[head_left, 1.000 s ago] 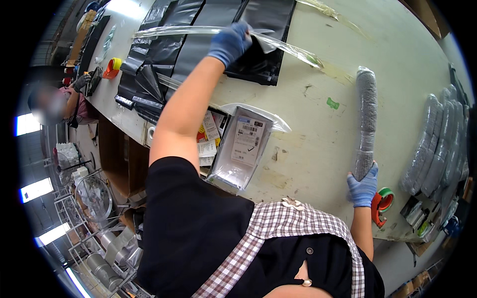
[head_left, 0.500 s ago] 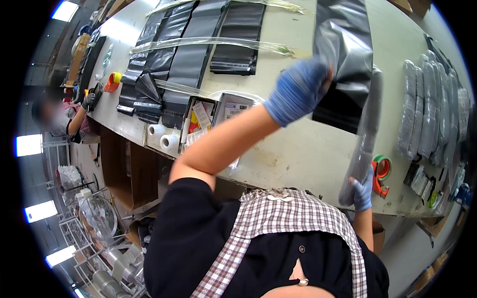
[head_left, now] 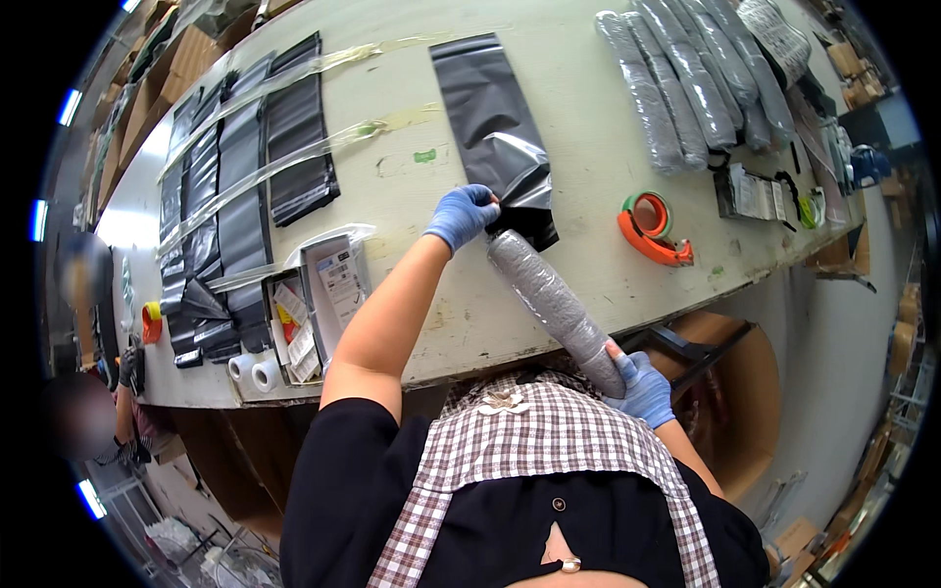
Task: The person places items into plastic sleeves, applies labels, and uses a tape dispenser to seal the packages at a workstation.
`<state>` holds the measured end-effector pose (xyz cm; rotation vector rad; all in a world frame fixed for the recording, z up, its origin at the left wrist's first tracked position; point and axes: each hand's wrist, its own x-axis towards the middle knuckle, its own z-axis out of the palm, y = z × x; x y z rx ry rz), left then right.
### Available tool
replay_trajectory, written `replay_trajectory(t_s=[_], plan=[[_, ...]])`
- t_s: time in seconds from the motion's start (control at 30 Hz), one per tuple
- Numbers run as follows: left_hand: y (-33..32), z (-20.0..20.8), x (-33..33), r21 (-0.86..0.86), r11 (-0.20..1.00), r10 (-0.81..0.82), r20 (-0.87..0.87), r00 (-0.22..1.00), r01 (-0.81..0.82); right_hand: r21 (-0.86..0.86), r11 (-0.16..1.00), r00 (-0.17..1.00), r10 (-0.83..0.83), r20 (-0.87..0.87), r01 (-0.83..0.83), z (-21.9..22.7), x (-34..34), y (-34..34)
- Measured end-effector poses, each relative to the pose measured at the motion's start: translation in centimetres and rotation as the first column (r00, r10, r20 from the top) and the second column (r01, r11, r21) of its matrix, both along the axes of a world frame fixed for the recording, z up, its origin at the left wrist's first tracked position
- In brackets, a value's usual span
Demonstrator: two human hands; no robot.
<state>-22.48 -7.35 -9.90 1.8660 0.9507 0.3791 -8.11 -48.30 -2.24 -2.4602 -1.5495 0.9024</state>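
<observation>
The person's left hand [head_left: 463, 218], in a blue glove with bare fingertips, had its fingers pinched together on the near left corner of a glossy black bag [head_left: 490, 118]. That bag lay flat on the bench [head_left: 392, 220], running from the pinched fingers toward the far edge, its near end dark and slightly rumpled. The right hand [head_left: 642, 390], gloved alike, had its fingers wrapped around the near end of a grey plastic-wrapped roll [head_left: 549, 299], with the thumb on top. That end reached out past the bench's near edge, while the roll slanted up and leftward, so its far end came just beside the left fingers and the bag's near end; whether roll and bag touched could not be told.

To the right of the roll, close to the near edge, lay an orange tape dispenser [head_left: 652, 235]. More grey wrapped rolls [head_left: 676, 88] lay side by side toward the bench's right end. On the left part, stacks of black bags [head_left: 245, 157] lay under strips of clear tape [head_left: 235, 191]. Between them and the near edge stood a grey tray [head_left: 316, 284] with a labelled packet inside, a small box of papers [head_left: 294, 328] and two white rolls [head_left: 253, 372].
</observation>
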Motion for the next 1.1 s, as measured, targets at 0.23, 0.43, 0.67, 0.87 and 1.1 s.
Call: replay_trajectory(t_s=[0.23, 0.43, 0.67, 0.87, 1.1], plan=[[-4.2, 2.9, 0.6, 0.770, 0.635, 0.005, -0.077, 0.997, 0.056, 0.252, 0.928, 0.904, -0.158, -0.397, 0.273, 0.3, -0.5, -0.3], [-3.9, 1.0, 3.5, 0.729, 0.681, 0.068, 0.023, 0.997, -0.063, -0.014, 0.991, 0.991, -0.136, -0.006, 0.136, 6.0, -0.6, 4.3], [-3.4, 0.0, 6.0, 0.335, 0.841, 0.382, 0.188, 0.905, -0.425, -0.038, 0.997, 0.982, -0.060, 0.180, 0.068, 6.6, -0.9, 8.3], [-3.2, -0.4, 5.8, 0.410, 0.845, 0.226, 0.308, 0.924, -0.344, -0.055, 0.998, 0.999, -0.039, 0.030, 0.041, 6.3, -1.2, 15.6], [-2.5, -0.3, 4.0, -0.015, 0.862, 0.504, 0.110, 0.856, -0.506, 0.746, 0.626, 0.938, -0.346, 0.003, 0.228, -5.4, 2.8, 27.6]])
